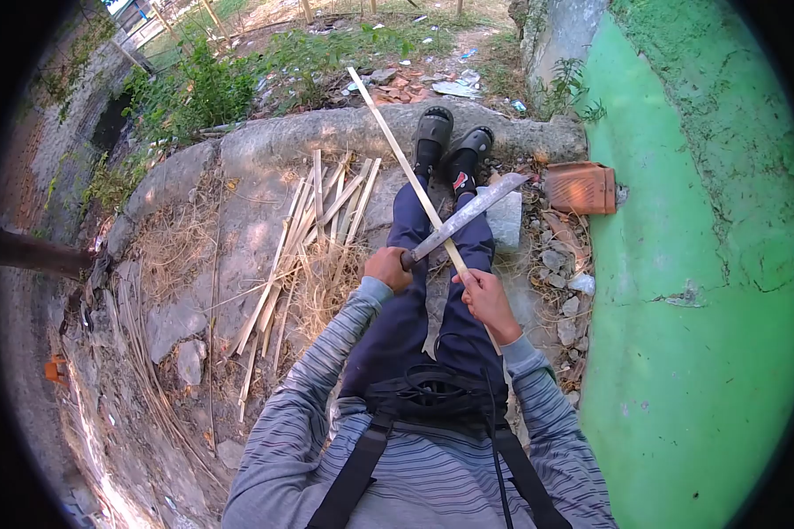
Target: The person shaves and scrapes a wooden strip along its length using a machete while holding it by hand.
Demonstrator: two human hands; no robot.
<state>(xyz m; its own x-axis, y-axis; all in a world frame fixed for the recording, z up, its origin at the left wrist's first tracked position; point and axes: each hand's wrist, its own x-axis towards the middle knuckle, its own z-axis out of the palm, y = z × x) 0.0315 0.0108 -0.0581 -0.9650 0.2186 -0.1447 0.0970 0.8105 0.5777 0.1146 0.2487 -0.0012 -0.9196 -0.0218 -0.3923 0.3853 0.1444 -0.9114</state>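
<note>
While gripping the machete [474, 213] in the left hand [388, 269] and the pale strip [387, 132] in the right hand [487, 306], stroke shallowly toward the far side, clear of both legs [384, 339].

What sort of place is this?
Outdoors, probably a rough yard beside a building: a green-painted wall rises on the right, and leafy weeds grow beyond a low, weathered curb.

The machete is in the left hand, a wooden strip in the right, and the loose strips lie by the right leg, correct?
Not quite: the head view shows the loose strips by the left leg. The left hand holds the machete, the right hand the wooden strip.
</note>
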